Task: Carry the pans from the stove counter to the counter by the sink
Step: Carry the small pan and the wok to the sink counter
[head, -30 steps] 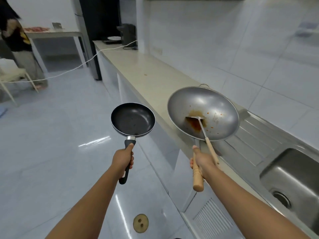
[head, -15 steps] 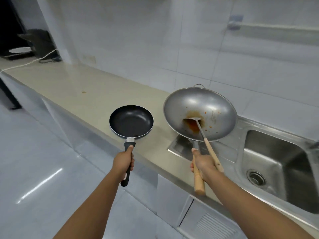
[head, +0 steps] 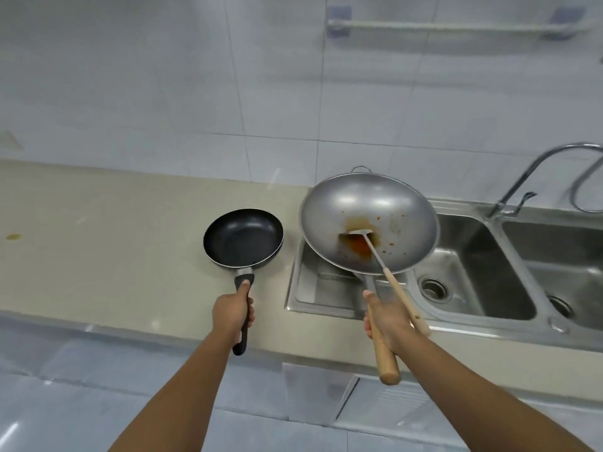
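Note:
My left hand [head: 232, 313] grips the black handle of a small black frying pan [head: 243, 238], held level over the beige counter [head: 107, 249] just left of the sink. My right hand [head: 386, 318] is closed on the wooden handle of a large steel wok [head: 368, 220], which hangs above the sink's drainboard [head: 321, 288]. Orange sauce stains the wok's bottom. A metal spatula [head: 380, 256] with a wooden grip lies in the wok, its grip resting against my right hand.
A double steel sink [head: 483, 265] with a curved tap [head: 535, 171] fills the right side. White tiled wall behind carries a rail [head: 456, 26]. A small brown stain [head: 13, 236] marks the counter at far left. White cabinet fronts and tiled floor lie below.
The view has swung from along the counter to face it and the sink squarely. Both pans, still held, now hang over the counter and drainboard rather than beside them.

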Available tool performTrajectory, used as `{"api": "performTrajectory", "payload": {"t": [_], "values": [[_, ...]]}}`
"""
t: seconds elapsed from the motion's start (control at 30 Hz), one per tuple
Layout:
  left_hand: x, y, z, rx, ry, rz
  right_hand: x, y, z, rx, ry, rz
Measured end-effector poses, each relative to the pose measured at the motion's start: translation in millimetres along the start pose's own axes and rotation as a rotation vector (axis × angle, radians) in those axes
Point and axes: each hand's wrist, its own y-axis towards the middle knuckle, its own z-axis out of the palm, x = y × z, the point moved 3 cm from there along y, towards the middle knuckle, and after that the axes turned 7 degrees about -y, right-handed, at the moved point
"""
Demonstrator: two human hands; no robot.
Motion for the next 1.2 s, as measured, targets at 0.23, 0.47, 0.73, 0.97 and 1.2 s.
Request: {"api": "performTrajectory", "payload": {"t": [0.23, 0.47, 0.73, 0.97, 1.2], "values": [[-12.9, 43.4, 4.4, 0.072, 0.064, 0.006, -1.4, -10.3, 16.4, -0.081, 0.014, 0.045], [-15.0, 73.3, 5.5, 0.131, 0.107, -0.003, -3.5, -8.0, 32.7, -0.115, 0.057, 0.07], [-8.9, 85.5, 9.3, 0.189, 0.127, -0.011, 5.1, 5.7, 40.7, -0.097, 0.013, 0.058], [-12.1, 91.1, 13.3, 0.289, 0.159, 0.017, 2.8, 10.4, 49.5, -0.325, -0.648, -0.194], [-10.6, 88.3, 12.7, 0.274, 0.204, 0.124, 9.6, 16.7, 54.5, -0.35, -0.875, -0.234]]}}
